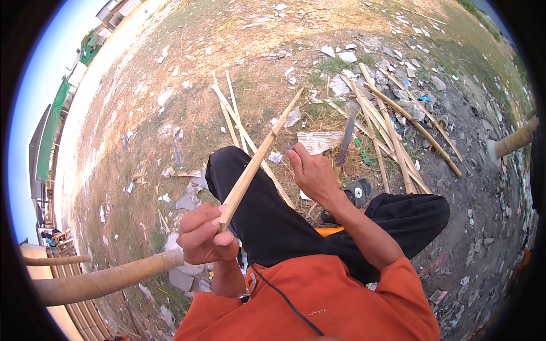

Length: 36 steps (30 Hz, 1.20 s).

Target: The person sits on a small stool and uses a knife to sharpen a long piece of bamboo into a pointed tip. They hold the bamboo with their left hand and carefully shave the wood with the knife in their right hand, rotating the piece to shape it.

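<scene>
A split bamboo strip (pixel 260 154) slants up and away from my left hand (pixel 206 234). The fingers and thumb pinch its near end, and its far tip points at the ground ahead. My right hand (pixel 313 175) is closed to the right of the strip, apart from it. A small purple tip pokes out between its thumb and fingers; the rest of that object is hidden. Beyond the right hand lies a pale wooden block (pixel 319 141). Beside the block is a large knife (pixel 345 143) with a dark blade, its handle toward me.
Several bamboo strips (pixel 392 133) lie piled at the right, and a few more strips (pixel 233 111) lie ahead to the left. Thick bamboo poles flank me, one at the left (pixel 116 277) and another at the right (pixel 515 142). Broken tile shards (pixel 347 57) litter the ground.
</scene>
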Tool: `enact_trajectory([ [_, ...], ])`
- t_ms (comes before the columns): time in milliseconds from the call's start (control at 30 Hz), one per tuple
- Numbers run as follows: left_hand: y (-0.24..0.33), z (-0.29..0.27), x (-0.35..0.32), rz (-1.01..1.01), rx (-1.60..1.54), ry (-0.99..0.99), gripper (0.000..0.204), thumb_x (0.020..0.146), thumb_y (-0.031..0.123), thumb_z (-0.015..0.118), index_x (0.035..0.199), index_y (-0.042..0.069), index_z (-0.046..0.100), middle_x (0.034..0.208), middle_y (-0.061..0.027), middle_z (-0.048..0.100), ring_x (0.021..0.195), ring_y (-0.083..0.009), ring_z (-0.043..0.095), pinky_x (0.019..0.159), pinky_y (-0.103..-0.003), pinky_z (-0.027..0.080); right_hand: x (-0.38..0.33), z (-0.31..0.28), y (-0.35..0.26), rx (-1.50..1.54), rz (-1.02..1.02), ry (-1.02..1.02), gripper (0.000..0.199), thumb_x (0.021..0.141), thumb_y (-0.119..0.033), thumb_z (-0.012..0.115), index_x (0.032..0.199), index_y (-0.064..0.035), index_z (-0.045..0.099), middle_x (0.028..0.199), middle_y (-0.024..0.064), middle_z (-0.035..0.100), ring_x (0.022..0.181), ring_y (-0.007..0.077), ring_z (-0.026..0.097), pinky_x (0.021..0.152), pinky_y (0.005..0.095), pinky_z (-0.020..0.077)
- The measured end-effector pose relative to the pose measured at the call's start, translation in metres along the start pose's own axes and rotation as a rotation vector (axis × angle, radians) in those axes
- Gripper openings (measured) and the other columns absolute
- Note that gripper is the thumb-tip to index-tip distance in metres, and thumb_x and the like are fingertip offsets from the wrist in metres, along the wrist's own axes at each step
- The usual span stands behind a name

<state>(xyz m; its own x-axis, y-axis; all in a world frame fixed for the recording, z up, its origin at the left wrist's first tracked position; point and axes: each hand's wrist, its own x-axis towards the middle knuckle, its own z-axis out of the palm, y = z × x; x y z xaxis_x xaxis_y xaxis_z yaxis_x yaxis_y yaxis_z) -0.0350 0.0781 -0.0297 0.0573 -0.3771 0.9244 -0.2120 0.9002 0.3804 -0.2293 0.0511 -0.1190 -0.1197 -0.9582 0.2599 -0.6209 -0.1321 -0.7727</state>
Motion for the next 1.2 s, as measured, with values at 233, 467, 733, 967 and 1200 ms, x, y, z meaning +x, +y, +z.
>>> enact_trajectory([
  [233,-0.008,0.004,0.006,-0.012,-0.068,0.076,0.034,0.085,0.028,0.067,0.088,-0.001,0.05,0.078,-0.0124,0.052,0.047,-0.0086,0.041,0.038,-0.019,0.031,0.007,0.017,0.004,0.022,-0.021,0.067,0.026,0.097,-0.031,0.041,0.087,-0.0069,0.046,0.05,0.0193,0.05,0.05,0.0416,0.054,0.045,0.051,0.0376],
  [467,-0.009,0.001,0.005,0.007,-0.037,0.062,0.035,0.085,0.03,0.067,0.088,-0.001,0.05,0.076,-0.0122,0.052,0.047,-0.0086,0.041,0.037,-0.019,0.029,0.004,0.026,0.002,0.054,-0.018,0.068,0.031,0.097,-0.035,0.039,0.087,-0.0061,0.047,0.051,0.0197,0.052,0.052,0.0426,0.055,0.046,0.0515,0.0405],
  [733,-0.007,0.004,0.006,-0.024,-0.037,0.052,0.035,0.085,0.032,0.067,0.089,0.001,0.051,0.076,-0.012,0.053,0.048,-0.0093,0.043,0.036,-0.019,0.029,0.011,0.021,0.004,0.016,-0.007,0.087,0.029,0.098,-0.034,0.038,0.089,-0.0079,0.048,0.054,0.021,0.054,0.054,0.0437,0.056,0.049,0.0511,0.0439],
  [967,-0.004,-0.003,0.007,-0.024,-0.011,0.011,0.037,0.084,0.033,0.068,0.088,0.0,0.051,0.075,-0.0114,0.052,0.048,-0.0105,0.044,0.036,-0.02,0.03,0.029,0.028,0.018,-0.046,0.011,0.081,0.03,0.098,-0.034,0.038,0.089,-0.0071,0.048,0.054,0.0205,0.055,0.054,0.0432,0.057,0.049,0.0511,0.0439],
  [1200,0.003,0.005,0.019,-0.015,-0.035,-0.067,0.039,0.081,0.034,0.071,0.084,-0.003,0.057,0.072,-0.0151,0.061,0.058,-0.0192,0.062,0.043,-0.025,0.043,0.011,0.054,0.15,-0.436,0.468,-0.066,0.04,0.098,-0.039,0.034,0.097,-0.0049,0.055,0.069,0.0243,0.06,0.074,0.0416,0.062,0.068,0.0515,0.0473],
])
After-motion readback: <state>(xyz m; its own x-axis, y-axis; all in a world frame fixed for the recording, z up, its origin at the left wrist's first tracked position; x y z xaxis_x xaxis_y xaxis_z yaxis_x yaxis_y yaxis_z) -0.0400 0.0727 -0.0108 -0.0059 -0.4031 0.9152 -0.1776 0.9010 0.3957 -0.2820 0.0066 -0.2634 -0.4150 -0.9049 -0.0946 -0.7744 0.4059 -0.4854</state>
